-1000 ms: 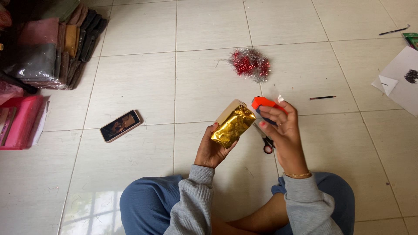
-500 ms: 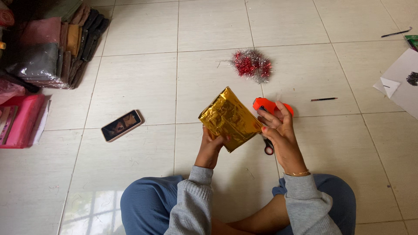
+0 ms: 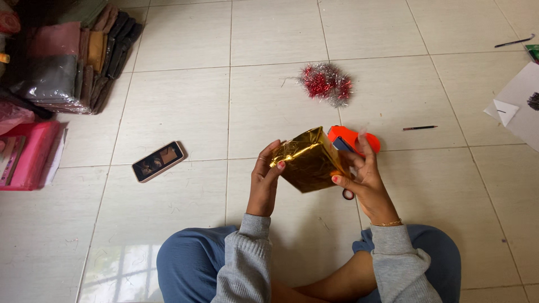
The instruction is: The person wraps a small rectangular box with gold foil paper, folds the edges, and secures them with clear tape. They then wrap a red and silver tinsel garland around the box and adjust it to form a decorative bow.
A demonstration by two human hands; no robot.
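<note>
Shiny gold foil parcel [image 3: 307, 160]; behind it orange tape dispenser [image 3: 352, 139], red-and-silver tinsel [image 3: 326, 83]; white floor tiles [image 3: 179, 106].

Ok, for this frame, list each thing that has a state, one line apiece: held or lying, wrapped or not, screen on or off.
gold-wrapped box: wrapped in gold foil, held up off the floor by both hands
left hand: fingers on the box's left side
right hand: gripping the box's right side
orange tape dispenser: behind the right hand; held or not, unclear
phone: lying flat, screen lit
tinsel: lying bunched
pencil: lying loose
</note>
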